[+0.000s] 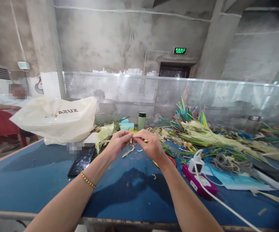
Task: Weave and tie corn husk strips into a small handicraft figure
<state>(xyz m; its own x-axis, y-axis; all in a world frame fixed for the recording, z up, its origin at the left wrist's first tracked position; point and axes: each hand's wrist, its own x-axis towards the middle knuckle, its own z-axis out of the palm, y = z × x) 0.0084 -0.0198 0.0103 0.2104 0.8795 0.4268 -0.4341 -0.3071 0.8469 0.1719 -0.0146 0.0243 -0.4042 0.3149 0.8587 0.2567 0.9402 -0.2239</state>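
Fingers of the left hand (117, 143) and right hand (151, 143) are pinched together, nearly tip to tip, on a thin pale strip (131, 140) held between them above the table (40, 177); its finer shape is too small to be told. Close fingertip handling of the strip seems to be the step in hand, and for the next move a steady grip with small, matched finger motions is judged to be needed. Dried husks (202, 133) are heaped at the right, near a purple power strip (203, 185); a green flask (141, 121) is stood beyond the hands, and a white bag (57, 117) is set at the left. Behind, a perforated metal screen (129, 87) is backed by a bare grey wall (105, 38), and a seated person (0, 99) is seen at far left.
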